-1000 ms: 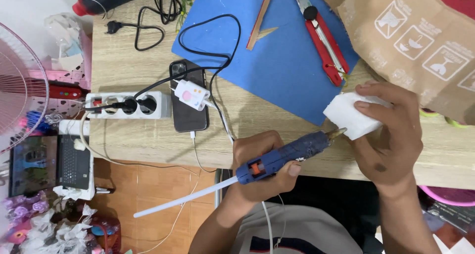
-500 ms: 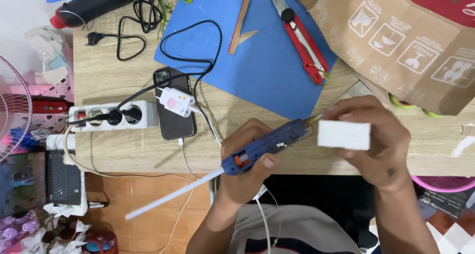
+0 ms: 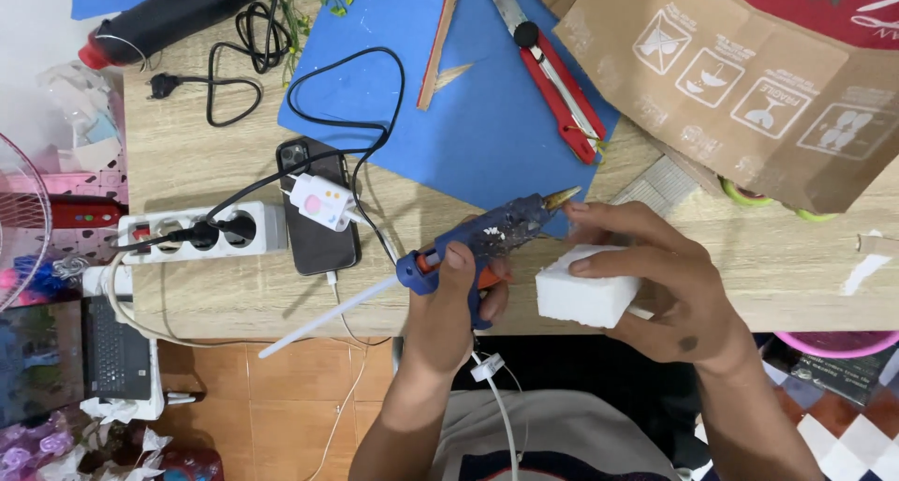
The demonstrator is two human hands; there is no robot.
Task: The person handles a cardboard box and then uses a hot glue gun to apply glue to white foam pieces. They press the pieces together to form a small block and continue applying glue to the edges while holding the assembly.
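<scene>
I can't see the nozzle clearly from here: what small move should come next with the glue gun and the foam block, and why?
Probably bring the nozzle tip down onto the foam block. The left hand holds the glue gun with its tip pointing past the block's upper edge, apart from it. The right hand has the block steady, near face bare, no glue visible.

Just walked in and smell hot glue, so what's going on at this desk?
A person at a wooden desk holds a blue glue gun in the left hand, nozzle aimed up and to the right, with a glue stick jutting out the back. The right hand grips a white foam block beside the nozzle, not touching it. A blue sheet with a red utility knife lies behind.
</scene>
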